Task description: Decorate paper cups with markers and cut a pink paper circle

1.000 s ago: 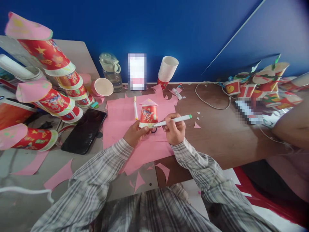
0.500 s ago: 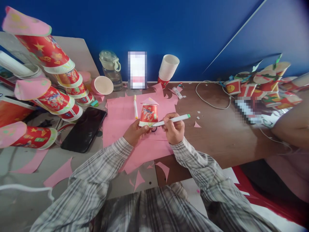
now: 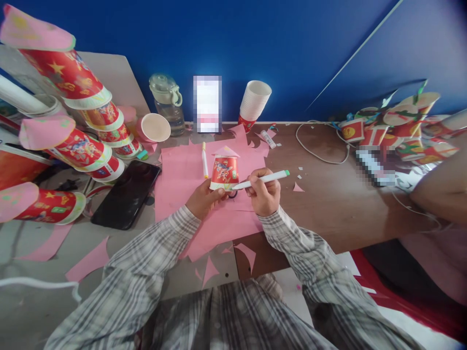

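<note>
My left hand point(image 3: 205, 198) holds a red patterned paper cup point(image 3: 225, 171) by its white lower band, over pink paper point(image 3: 215, 226). The cup is upside down, with a small pink paper cone point(image 3: 225, 151) on top. My right hand point(image 3: 265, 192) grips a white marker with a green end point(image 3: 268, 178); its tip is at the right side of the cup's white band, which bears green marks. A marker with yellow ends point(image 3: 205, 160) lies on the paper left of the cup. Part of a dark ring-shaped thing point(image 3: 232, 194) shows behind the cup's lower edge.
Cups with pink cones point(image 3: 69, 78) stand stacked at the left, near a black phone point(image 3: 126, 195). At the back are a bottle point(image 3: 167, 104), a lit screen point(image 3: 207, 104) and stacked cups point(image 3: 254, 104). Decorated cups point(image 3: 397, 126) and another person's arm point(image 3: 438, 180) are at the right.
The marker in my right hand has shifted very slightly right and up, its tip still by the cup's white band. My left hand and the cup have hardly moved.
</note>
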Available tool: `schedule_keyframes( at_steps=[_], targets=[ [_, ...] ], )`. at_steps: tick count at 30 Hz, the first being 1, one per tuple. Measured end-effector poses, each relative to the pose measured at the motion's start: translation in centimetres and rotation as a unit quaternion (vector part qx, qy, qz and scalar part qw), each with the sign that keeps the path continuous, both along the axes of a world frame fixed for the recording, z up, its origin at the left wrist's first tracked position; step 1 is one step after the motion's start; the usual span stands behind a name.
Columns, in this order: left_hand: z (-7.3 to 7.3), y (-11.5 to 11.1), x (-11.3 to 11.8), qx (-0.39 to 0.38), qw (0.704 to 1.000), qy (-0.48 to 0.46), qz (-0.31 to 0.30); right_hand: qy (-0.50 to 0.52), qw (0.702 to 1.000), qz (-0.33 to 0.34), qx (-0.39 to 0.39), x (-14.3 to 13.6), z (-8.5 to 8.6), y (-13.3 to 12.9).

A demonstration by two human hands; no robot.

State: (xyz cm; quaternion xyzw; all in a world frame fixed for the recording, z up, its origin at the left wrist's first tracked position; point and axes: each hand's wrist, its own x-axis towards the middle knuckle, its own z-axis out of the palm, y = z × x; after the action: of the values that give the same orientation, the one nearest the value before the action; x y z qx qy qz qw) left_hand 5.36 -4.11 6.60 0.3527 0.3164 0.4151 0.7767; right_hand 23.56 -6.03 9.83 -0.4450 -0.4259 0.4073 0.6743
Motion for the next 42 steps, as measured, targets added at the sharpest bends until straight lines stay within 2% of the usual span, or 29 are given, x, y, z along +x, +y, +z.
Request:
schedule_keyframes(
  at_steps=[4,7,10,16,23,30,36,42],
  targets=[
    [-0.1,-0.1,0.1,0.004,1.000,0.004,0.002,-0.020,1.000,-0.018,0.009,0.1,-0.2,0.0],
    [-0.3,-0.1,0.0,-0.010,1.000,0.017,-0.001,0.007,0.999,-0.038,0.012,0.1,0.0,0.2],
    [-0.4,-0.1,-0.2,-0.011,1.000,0.019,-0.001,0.035,0.999,-0.028,0.012,0.1,0.1,0.3],
    [-0.6,-0.1,-0.5,-0.007,1.000,0.022,-0.008,0.006,1.000,-0.009,0.004,0.2,-0.2,0.2],
    [-0.4,0.0,-0.3,-0.029,0.999,0.018,-0.012,0.056,0.997,-0.032,0.029,0.3,0.6,0.8],
    [-0.1,-0.1,-0.3,-0.030,0.999,0.010,-0.016,0.027,1.000,-0.016,-0.002,0.4,0.2,0.6],
    [0.3,-0.1,-0.1,-0.029,0.999,-0.014,-0.002,0.063,0.997,-0.050,0.006,0.4,0.6,1.1],
    [-0.2,0.0,-0.3,-0.031,0.999,-0.025,-0.012,0.046,0.999,-0.010,0.002,0.4,0.4,0.9]
  ],
)
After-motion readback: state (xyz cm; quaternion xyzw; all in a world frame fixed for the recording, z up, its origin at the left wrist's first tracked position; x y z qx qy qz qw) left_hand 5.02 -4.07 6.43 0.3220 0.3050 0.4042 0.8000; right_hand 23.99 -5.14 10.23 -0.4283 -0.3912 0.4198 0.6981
